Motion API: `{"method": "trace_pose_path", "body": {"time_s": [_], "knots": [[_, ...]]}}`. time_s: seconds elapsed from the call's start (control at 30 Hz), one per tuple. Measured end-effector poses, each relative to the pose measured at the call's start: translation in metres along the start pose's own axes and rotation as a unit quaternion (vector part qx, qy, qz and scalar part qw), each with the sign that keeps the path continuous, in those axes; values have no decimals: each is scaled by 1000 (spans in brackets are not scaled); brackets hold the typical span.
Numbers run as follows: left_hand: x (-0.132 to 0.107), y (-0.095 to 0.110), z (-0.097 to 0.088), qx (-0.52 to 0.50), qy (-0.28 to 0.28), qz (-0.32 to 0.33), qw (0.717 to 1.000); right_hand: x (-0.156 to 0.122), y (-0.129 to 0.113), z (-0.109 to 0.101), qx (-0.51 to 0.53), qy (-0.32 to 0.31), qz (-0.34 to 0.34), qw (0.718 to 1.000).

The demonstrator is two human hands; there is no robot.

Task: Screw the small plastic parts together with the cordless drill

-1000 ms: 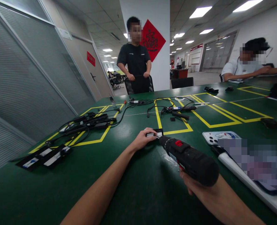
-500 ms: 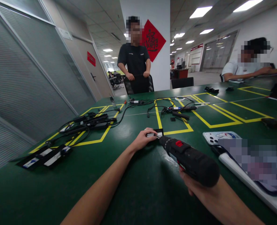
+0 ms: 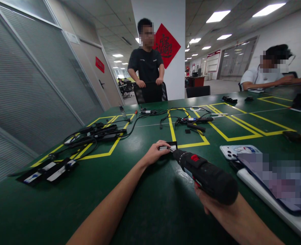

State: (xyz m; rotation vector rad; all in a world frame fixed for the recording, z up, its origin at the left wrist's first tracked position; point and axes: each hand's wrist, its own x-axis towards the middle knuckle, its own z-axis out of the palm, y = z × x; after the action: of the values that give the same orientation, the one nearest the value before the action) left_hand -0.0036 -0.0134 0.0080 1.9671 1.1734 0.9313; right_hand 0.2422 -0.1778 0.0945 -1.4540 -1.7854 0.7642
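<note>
My left hand (image 3: 156, 152) is closed on a small black-and-white rectangular part (image 3: 173, 145) lying on the green table, its fingers curled over the near left side. In my right hand (image 3: 205, 199) is a black cordless drill (image 3: 206, 175) with a red switch on top. The drill points away and to the left. Its thin bit reaches the part beside my left fingertips; the exact contact spot is too small to make out.
Black cables and adapters (image 3: 106, 132) lie at the left, near two flat black-and-white pieces (image 3: 61, 170). A pen-shaped tool (image 3: 196, 119) rests beyond my hands. Phones (image 3: 239, 149) lie at the right. One person (image 3: 146, 64) stands behind a chair; another (image 3: 262, 78) sits far right.
Both hands, the drill and the small part stay almost in place. The view has shifted very slightly.
</note>
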Motion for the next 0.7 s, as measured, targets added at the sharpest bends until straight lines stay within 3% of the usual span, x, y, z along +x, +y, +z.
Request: {"method": "trace_pose_path", "body": {"time_s": [0.1,0.7], "knots": [[0,-1,0,2,5,4,1000,1,-4,-2,15,-39,7,999],[1,-2,1,4,6,-5,1000,0,0,1,24,-41,12,999]]}}
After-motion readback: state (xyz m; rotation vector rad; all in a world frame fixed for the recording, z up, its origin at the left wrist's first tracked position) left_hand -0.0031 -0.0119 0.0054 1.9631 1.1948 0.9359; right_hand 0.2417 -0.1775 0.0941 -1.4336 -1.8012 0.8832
